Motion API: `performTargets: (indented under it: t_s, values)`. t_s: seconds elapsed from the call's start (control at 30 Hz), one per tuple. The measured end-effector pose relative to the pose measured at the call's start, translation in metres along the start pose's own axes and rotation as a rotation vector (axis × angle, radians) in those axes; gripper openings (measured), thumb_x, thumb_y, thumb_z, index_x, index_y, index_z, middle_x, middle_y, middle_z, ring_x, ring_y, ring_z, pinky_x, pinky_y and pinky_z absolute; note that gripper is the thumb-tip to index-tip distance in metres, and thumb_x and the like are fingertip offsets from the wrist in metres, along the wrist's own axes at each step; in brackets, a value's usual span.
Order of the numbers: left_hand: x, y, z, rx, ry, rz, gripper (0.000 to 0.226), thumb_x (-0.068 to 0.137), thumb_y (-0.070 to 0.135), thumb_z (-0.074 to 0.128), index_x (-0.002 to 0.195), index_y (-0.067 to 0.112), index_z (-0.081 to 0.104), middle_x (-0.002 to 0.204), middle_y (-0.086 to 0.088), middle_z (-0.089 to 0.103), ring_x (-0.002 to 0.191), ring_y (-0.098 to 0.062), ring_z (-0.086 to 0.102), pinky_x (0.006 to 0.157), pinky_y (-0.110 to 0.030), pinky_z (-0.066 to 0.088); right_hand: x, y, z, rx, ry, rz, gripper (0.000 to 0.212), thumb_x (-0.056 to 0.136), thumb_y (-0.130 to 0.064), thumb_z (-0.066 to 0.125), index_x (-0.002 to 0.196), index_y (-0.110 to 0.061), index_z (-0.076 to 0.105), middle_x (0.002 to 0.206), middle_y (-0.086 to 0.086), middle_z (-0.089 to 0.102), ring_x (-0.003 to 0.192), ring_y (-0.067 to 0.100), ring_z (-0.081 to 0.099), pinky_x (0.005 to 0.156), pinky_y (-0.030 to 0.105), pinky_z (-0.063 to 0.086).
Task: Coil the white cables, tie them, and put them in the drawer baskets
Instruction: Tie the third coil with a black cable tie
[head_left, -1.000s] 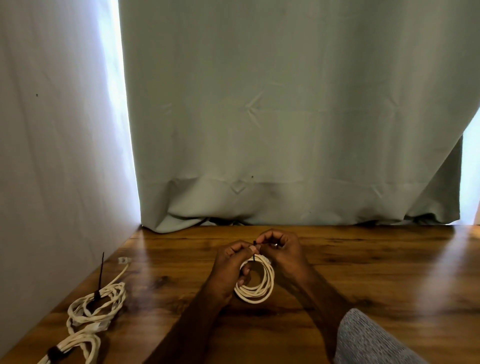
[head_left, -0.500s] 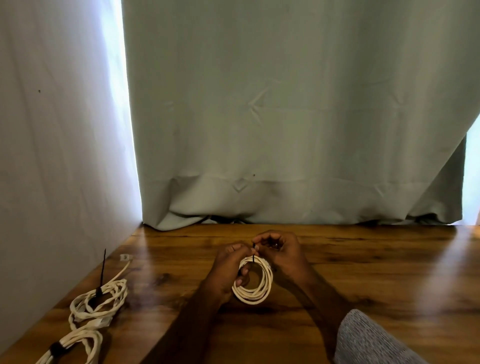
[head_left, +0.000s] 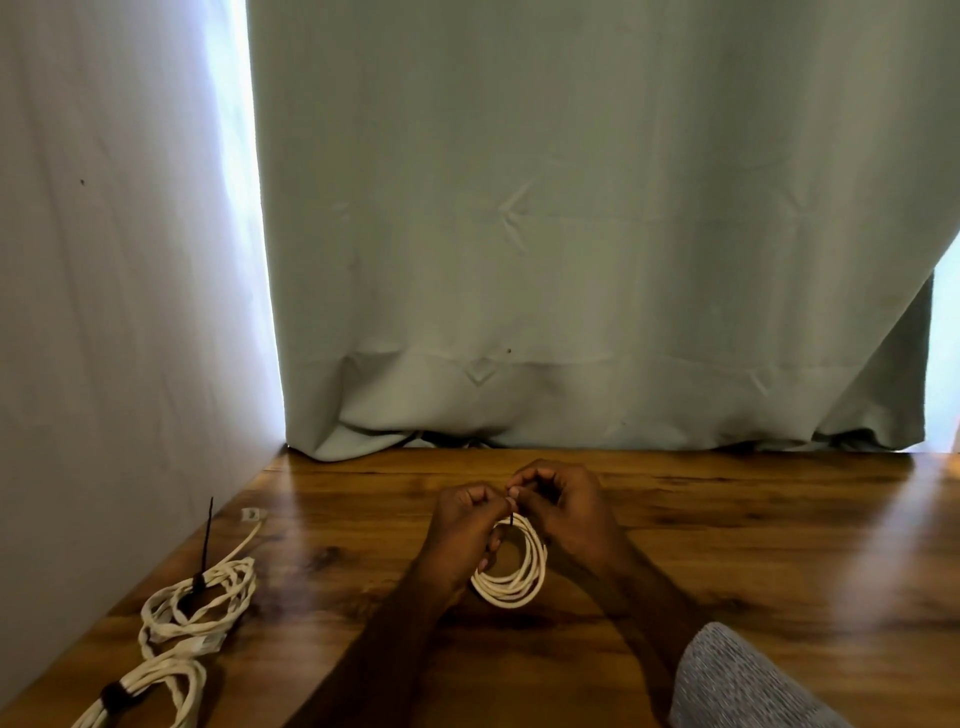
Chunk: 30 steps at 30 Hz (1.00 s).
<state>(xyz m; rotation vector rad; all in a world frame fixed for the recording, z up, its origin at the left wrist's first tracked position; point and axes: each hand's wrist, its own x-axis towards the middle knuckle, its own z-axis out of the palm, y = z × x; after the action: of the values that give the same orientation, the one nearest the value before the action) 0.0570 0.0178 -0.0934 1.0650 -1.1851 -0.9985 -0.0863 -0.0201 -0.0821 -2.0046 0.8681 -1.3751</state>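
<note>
White cable coil at centre of wooden surface, near edge resting on the wood, far edge lifted between both hands. Left hand curled, thumb and forefinger pinching top of coil, lower fingers poking through the loop. Right hand curled too, fingertips pinched just beside the left's, on the black tie at the coil's top; only a short stub of tie visible, so can't tell whether cinched. Hands touching or nearly so at the pinch point. Grey knit sleeve on right forearm, near right corner. Two more white bundles at near left, well apart from the hands: farther bundle loosely coiled with a black zip tie whose tail stands upright, one loose end running far-left to a white connector; nearer bundle bound by a black band, partly cut off by the frame edge. Pale green curtain hanging along far edge of surface, hem bunched on the wood. White fabric wall along left side.
</note>
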Motion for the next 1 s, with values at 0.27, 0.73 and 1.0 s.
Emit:
performTargets:
  t_s: [0.27,0.73,1.0]
  values:
    - [-0.001,0.001,0.007,0.035,0.073,0.077,0.026,0.096,0.004,0.058,0.069,0.003,0.059,0.044,-0.004,0.045,0.033,-0.011,0.033,0.039,-0.021,0.023,0.001,0.004,0.005,-0.515,0.028,-0.318,0.011,0.096,-0.024,0.056,0.093,-0.022,0.067,0.082,-0.004,0.069,0.074,0.011,0.059,0.066,0.037,0.049]
    - [0.004,-0.004,0.013,0.014,0.071,0.207,0.021,0.094,0.008,0.064,0.112,0.017,0.069,0.051,-0.001,0.055,0.041,-0.012,0.042,0.043,-0.024,0.034,0.005,0.015,0.008,-0.26,0.094,-0.167,0.017,0.104,-0.017,0.049,0.09,-0.022,0.055,0.089,-0.007,0.055,0.084,0.007,0.054,0.07,0.022,0.042]
    - [0.005,-0.005,0.012,0.01,0.077,0.261,0.017,0.098,0.017,0.061,0.097,0.002,0.07,0.054,-0.01,0.049,0.045,-0.015,0.043,0.044,-0.024,0.035,0.015,0.002,0.009,-0.135,0.237,-0.098,0.017,0.103,-0.01,0.052,0.09,-0.019,0.055,0.078,-0.01,0.055,0.072,0.001,0.053,0.064,0.012,0.038]
